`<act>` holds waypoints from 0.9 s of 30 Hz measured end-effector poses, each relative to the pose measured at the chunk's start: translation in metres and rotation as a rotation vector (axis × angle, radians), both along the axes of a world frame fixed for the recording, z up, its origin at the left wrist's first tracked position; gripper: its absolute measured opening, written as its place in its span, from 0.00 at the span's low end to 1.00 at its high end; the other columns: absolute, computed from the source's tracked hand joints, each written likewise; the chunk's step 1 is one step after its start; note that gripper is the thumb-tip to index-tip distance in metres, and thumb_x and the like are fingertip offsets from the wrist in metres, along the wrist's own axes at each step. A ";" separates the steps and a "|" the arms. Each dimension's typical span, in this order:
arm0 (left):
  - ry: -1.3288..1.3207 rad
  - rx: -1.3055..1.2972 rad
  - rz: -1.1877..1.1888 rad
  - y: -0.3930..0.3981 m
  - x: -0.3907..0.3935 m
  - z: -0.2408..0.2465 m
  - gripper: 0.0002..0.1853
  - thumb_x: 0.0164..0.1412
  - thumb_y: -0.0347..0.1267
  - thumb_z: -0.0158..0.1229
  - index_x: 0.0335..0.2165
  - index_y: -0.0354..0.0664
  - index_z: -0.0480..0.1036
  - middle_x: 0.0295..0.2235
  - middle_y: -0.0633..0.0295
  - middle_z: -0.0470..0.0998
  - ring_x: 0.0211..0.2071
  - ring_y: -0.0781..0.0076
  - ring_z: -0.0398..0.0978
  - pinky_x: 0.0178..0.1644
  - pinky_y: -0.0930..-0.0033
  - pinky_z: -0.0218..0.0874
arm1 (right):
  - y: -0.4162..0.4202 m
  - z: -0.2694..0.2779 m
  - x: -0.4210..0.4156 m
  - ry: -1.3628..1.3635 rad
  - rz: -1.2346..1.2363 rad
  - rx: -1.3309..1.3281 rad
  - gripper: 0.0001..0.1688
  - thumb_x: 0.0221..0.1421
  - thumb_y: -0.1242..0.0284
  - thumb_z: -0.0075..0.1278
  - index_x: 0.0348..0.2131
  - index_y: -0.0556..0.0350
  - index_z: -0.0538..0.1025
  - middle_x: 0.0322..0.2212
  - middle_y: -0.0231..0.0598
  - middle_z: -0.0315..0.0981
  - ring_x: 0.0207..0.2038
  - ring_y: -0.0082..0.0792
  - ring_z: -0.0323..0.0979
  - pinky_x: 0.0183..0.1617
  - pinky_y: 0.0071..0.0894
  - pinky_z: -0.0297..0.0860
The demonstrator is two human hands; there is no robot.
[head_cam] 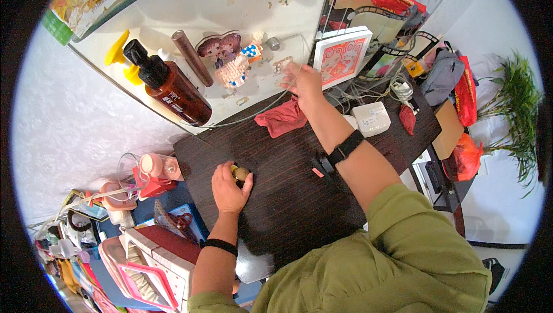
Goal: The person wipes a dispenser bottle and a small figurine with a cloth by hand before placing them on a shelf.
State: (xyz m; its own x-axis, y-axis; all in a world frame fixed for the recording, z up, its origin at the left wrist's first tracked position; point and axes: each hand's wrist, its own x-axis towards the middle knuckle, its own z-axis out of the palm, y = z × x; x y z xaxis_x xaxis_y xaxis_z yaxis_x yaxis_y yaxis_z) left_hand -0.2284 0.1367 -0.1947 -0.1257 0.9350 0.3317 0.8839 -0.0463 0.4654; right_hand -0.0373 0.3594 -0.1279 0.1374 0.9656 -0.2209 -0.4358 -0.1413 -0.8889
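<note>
On the left of the dark wood-grain table [298,183], my left hand [230,190] curls round a small round brownish object [241,174] with a bit of yellow beside it. My right hand [302,82] is raised at the table's far edge, by the worn white panel, its fingers partly spread; whether it touches a thing there I cannot tell. A crumpled red cloth [281,117] lies just below that hand. A thin pale cable [259,116] runs past my right fingers. Beside my right forearm lies a black item with a pink tag [318,172].
An amber pump bottle [179,95], a brown tube [192,58] and a block figure [233,71] stand along the white panel. A framed picture [342,58], a white router-like box [370,119] and tangled cables are at the right. A pink-lidded jar [151,165] stands beyond the left edge.
</note>
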 end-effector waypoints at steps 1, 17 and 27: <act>0.007 0.012 -0.002 0.000 0.000 -0.001 0.26 0.45 0.43 0.61 0.39 0.36 0.65 0.34 0.52 0.68 0.38 0.51 0.67 0.44 0.57 0.58 | 0.000 -0.003 -0.001 -0.112 -0.085 0.082 0.08 0.50 0.77 0.51 0.32 0.65 0.73 0.25 0.36 0.72 0.24 0.27 0.69 0.30 0.26 0.70; -0.004 -0.023 0.003 -0.001 0.001 0.002 0.26 0.45 0.41 0.62 0.38 0.36 0.66 0.34 0.52 0.68 0.38 0.51 0.67 0.43 0.57 0.58 | -0.010 -0.022 -0.021 0.055 -0.137 0.196 0.06 0.48 0.81 0.50 0.29 0.68 0.76 0.21 0.40 0.74 0.24 0.28 0.73 0.27 0.21 0.68; -0.004 0.017 -0.011 -0.001 0.002 0.004 0.25 0.45 0.39 0.62 0.39 0.36 0.65 0.34 0.51 0.69 0.38 0.50 0.67 0.43 0.57 0.59 | -0.072 -0.052 0.003 -1.826 0.146 0.500 0.19 0.41 0.66 0.58 0.33 0.59 0.74 0.39 0.46 0.64 0.44 0.46 0.63 0.43 0.42 0.64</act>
State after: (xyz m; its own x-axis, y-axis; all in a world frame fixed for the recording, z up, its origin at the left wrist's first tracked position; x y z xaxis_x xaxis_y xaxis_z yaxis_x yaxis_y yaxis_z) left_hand -0.2269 0.1357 -0.1910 -0.1169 0.9305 0.3472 0.8815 -0.0639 0.4679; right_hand -0.0342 0.2870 -0.1799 -0.2300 0.9100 0.3450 0.9434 0.2956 -0.1505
